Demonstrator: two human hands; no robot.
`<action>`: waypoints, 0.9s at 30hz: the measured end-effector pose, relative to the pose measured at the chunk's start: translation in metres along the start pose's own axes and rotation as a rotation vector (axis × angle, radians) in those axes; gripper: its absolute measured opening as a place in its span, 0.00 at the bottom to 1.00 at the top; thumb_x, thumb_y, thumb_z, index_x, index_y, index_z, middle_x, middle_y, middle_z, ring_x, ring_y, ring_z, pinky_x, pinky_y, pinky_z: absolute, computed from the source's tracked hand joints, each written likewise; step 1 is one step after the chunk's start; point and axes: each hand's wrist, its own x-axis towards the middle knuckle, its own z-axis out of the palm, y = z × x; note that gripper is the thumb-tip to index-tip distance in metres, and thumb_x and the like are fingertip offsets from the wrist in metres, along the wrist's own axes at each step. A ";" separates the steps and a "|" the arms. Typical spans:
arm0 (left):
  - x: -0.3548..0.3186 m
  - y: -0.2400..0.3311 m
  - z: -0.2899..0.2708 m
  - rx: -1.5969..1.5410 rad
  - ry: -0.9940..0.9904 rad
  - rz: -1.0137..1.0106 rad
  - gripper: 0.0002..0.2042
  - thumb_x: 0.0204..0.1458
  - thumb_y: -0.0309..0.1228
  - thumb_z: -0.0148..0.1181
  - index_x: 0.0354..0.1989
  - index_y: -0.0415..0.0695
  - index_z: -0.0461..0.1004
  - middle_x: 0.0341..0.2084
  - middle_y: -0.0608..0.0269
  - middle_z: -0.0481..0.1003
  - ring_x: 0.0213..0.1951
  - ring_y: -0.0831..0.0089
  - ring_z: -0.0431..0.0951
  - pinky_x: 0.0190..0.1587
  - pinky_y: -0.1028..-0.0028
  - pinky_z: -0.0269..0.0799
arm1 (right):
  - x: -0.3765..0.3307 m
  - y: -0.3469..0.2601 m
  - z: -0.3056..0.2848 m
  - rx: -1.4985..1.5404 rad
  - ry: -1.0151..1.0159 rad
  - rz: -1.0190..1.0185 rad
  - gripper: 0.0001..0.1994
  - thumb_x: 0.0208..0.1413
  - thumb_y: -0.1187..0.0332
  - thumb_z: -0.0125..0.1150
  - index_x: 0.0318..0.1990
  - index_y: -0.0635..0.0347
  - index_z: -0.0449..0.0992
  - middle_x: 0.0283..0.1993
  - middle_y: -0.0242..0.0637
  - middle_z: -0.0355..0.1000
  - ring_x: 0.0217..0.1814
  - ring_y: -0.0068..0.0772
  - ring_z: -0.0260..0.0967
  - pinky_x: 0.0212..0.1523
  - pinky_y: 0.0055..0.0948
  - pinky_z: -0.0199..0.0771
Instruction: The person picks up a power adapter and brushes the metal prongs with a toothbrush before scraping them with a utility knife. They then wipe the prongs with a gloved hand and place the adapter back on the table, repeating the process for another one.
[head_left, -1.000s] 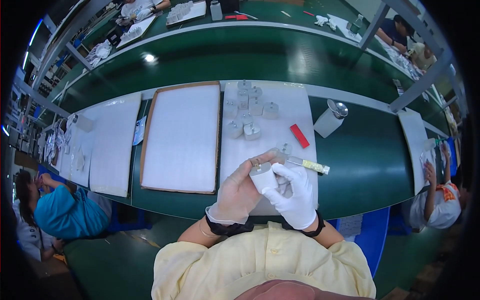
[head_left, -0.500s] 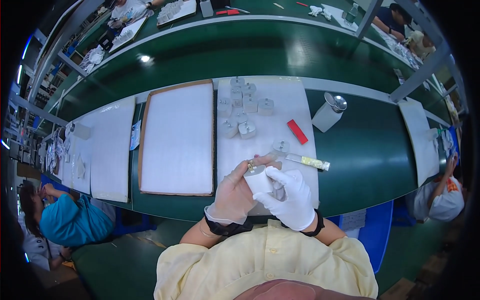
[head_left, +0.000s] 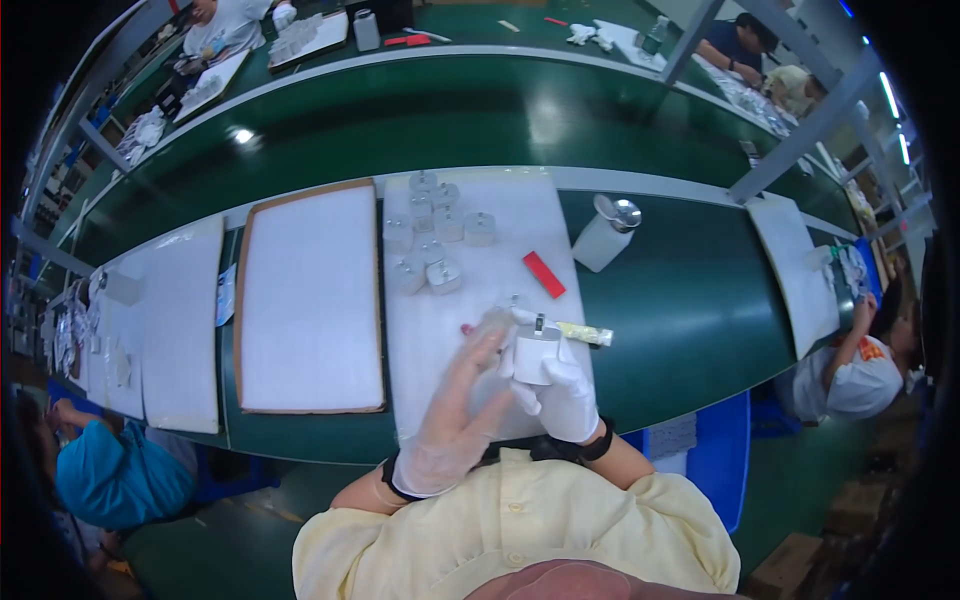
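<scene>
While the person leans over a long green desk (head_left: 690, 300), the right hand (head_left: 560, 385), in a white glove, is wrapped around a small white cylindrical part (head_left: 535, 352) and holds it just above the near edge of a white mat (head_left: 480, 300). The left hand (head_left: 455, 415), in a thin clear glove, is spread open with its fingers (head_left: 480, 350) extended, touching or nearly touching the part's left side; it grips nothing.

The part looks light, rigid and smooth, so it would likely slip in gloves unless held around its body, as the right hand does now. A small dark fitting sits on its top; how fragile that is cannot be told.

Farther back on the mat stands a cluster of similar small cylinders (head_left: 430, 235) with silvery tops, upright and close together. A flat red piece (head_left: 543, 273) lies to their right, and a thin yellowish tube (head_left: 585, 333) lies just beside the right hand.

To the right, on bare desk, stands a white cup (head_left: 605, 238) with a shiny metal top; its contents are hidden. To the left lies a wood-framed white tray (head_left: 310, 300), with nothing on it.
</scene>
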 end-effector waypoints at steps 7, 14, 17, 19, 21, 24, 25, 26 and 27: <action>0.006 -0.002 0.008 -0.069 0.047 -0.075 0.28 0.58 0.22 0.57 0.67 0.39 0.58 0.67 0.53 0.57 0.68 0.65 0.57 0.66 0.67 0.57 | -0.003 0.010 -0.025 0.294 -0.114 0.073 0.32 0.62 0.42 0.47 0.64 0.57 0.61 0.38 0.39 0.70 0.18 0.21 0.57 0.18 0.20 0.57; 0.008 -0.006 0.008 -0.180 0.045 -0.071 0.26 0.58 0.22 0.58 0.66 0.40 0.60 0.66 0.55 0.60 0.65 0.66 0.62 0.61 0.68 0.63 | -0.004 0.013 -0.023 0.156 -0.003 0.031 0.33 0.61 0.39 0.47 0.61 0.56 0.64 0.36 0.35 0.71 0.20 0.19 0.58 0.19 0.19 0.57; 0.009 -0.009 0.007 -0.193 0.050 -0.063 0.26 0.58 0.22 0.58 0.65 0.40 0.61 0.65 0.55 0.61 0.65 0.66 0.63 0.61 0.68 0.64 | -0.003 0.010 -0.017 0.023 0.030 -0.011 0.34 0.61 0.36 0.47 0.62 0.56 0.64 0.37 0.34 0.72 0.22 0.18 0.60 0.20 0.18 0.57; 0.009 -0.013 0.008 -0.184 0.055 -0.039 0.26 0.58 0.22 0.59 0.65 0.40 0.62 0.64 0.55 0.62 0.64 0.67 0.63 0.62 0.68 0.63 | -0.004 0.009 -0.012 -0.065 0.039 -0.062 0.36 0.60 0.34 0.45 0.61 0.56 0.63 0.39 0.33 0.72 0.25 0.17 0.62 0.21 0.18 0.58; 0.011 -0.014 0.009 -0.225 0.060 -0.043 0.26 0.57 0.22 0.59 0.65 0.40 0.62 0.64 0.55 0.63 0.64 0.67 0.64 0.62 0.68 0.63 | -0.004 0.009 -0.012 -0.109 0.048 -0.086 0.37 0.60 0.33 0.44 0.61 0.56 0.63 0.40 0.33 0.73 0.27 0.17 0.63 0.21 0.17 0.58; 0.013 -0.015 0.009 -0.301 0.073 -0.055 0.26 0.57 0.22 0.59 0.64 0.40 0.62 0.63 0.56 0.64 0.64 0.67 0.64 0.62 0.68 0.62 | -0.002 0.006 -0.016 -0.200 0.064 -0.058 0.37 0.60 0.32 0.40 0.61 0.56 0.64 0.42 0.33 0.73 0.29 0.16 0.64 0.22 0.17 0.59; 0.013 -0.015 0.008 -0.313 0.075 -0.074 0.26 0.57 0.22 0.59 0.64 0.40 0.62 0.63 0.56 0.64 0.64 0.67 0.64 0.63 0.68 0.61 | -0.001 0.005 -0.015 -0.198 0.068 -0.057 0.37 0.60 0.32 0.40 0.61 0.56 0.64 0.42 0.33 0.73 0.29 0.16 0.64 0.22 0.17 0.59; 0.014 -0.016 0.007 -0.325 0.077 -0.093 0.26 0.57 0.21 0.59 0.65 0.39 0.62 0.63 0.56 0.65 0.64 0.67 0.64 0.63 0.68 0.61 | 0.000 0.003 -0.011 -0.222 0.069 -0.067 0.36 0.60 0.33 0.40 0.61 0.56 0.64 0.42 0.33 0.73 0.29 0.16 0.64 0.22 0.16 0.59; 0.015 -0.016 0.007 -0.336 0.078 -0.112 0.26 0.57 0.21 0.59 0.65 0.39 0.62 0.63 0.56 0.65 0.64 0.67 0.64 0.64 0.68 0.60 | 0.001 0.001 -0.008 -0.246 0.070 -0.077 0.36 0.61 0.33 0.40 0.61 0.56 0.64 0.42 0.33 0.73 0.29 0.16 0.64 0.22 0.16 0.59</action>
